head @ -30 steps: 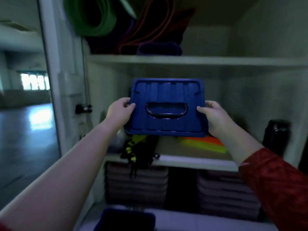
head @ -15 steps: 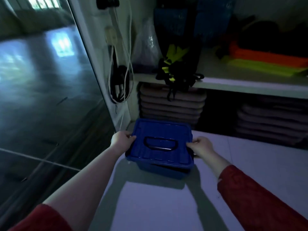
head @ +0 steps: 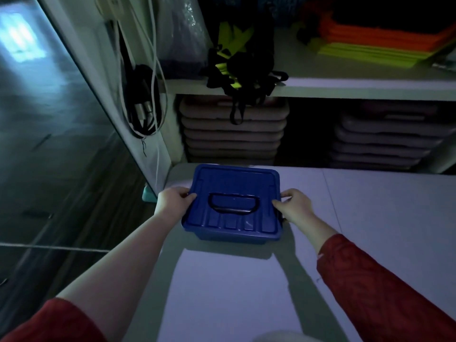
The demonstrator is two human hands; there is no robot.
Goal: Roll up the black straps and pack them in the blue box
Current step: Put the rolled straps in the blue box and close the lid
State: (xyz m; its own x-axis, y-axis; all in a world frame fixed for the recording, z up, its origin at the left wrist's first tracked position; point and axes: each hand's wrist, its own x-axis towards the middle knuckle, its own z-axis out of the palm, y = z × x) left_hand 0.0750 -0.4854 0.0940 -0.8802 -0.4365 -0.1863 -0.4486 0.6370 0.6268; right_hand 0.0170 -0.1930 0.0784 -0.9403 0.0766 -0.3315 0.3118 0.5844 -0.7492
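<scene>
**Blue box on the white table**

Dim shelving stands behind a white table (head: 370, 230). Left hand (head: 172, 202) grips the left edge of the lidded blue box (head: 232, 218) resting there; right hand (head: 293, 206) clasps its right edge. Black straps (head: 246, 70) hang off the shelf (head: 357, 87) above.

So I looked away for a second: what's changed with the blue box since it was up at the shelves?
The blue box came down from shelf height and now sits on the white table, near its far left corner. The left hand and right hand still grip its two sides. The lid stays on, its handle flat, and the black straps remain on the shelf.
</scene>
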